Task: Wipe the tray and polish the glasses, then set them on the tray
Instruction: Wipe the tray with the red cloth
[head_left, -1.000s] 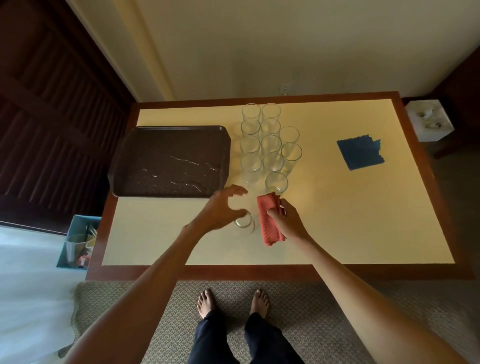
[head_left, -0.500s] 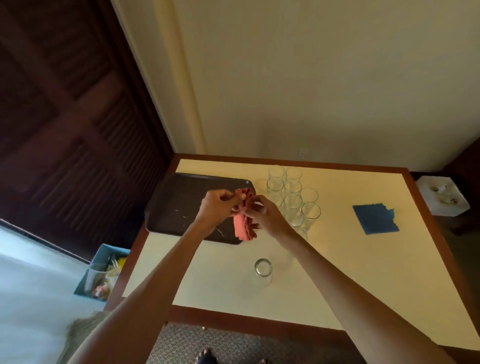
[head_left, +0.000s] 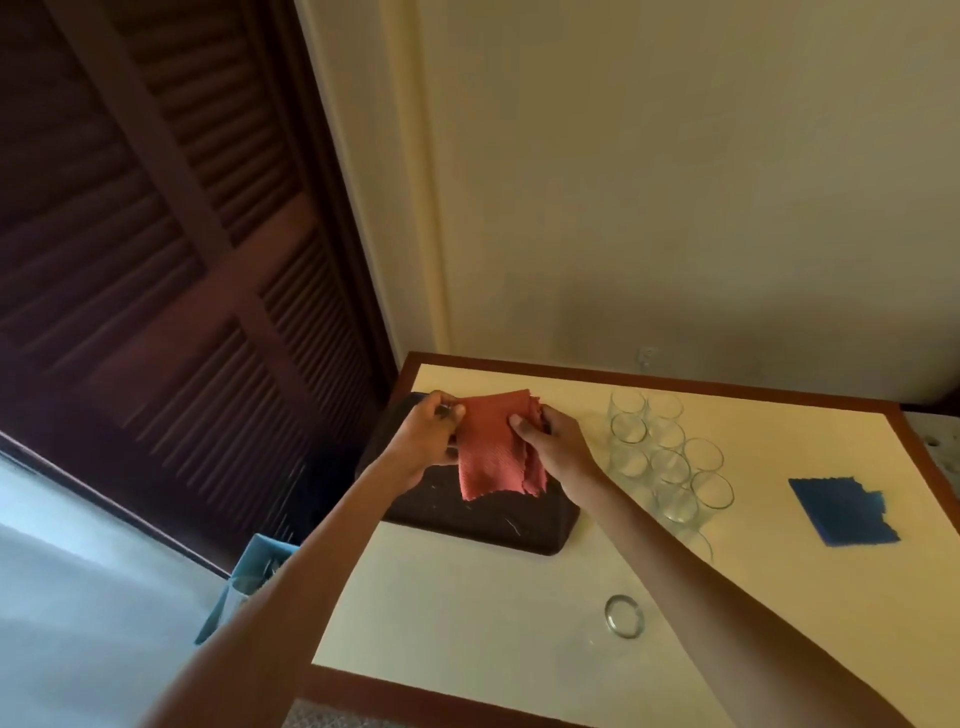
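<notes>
Red cloth (head_left: 493, 447) is hanging unfolded between a person's two hands, the left grip (head_left: 426, 441) pinching one upper edge and the right grip (head_left: 556, 452) pinching the other, both lifted off the surface (head_left: 441, 597). Below the grip, the dark tray (head_left: 493, 535) is lying streaked and speckled, apparently not yet wiped and carrying no glasses. Right of the right grip, a cluster of glasses (head_left: 665, 457) is standing on the surface. One lone glass (head_left: 623, 616) is standing nearer the person. Farther right, a blue cloth (head_left: 841, 512) is lying flat. By these signs, wiping, polishing and loading are all waiting to be done.
</notes>
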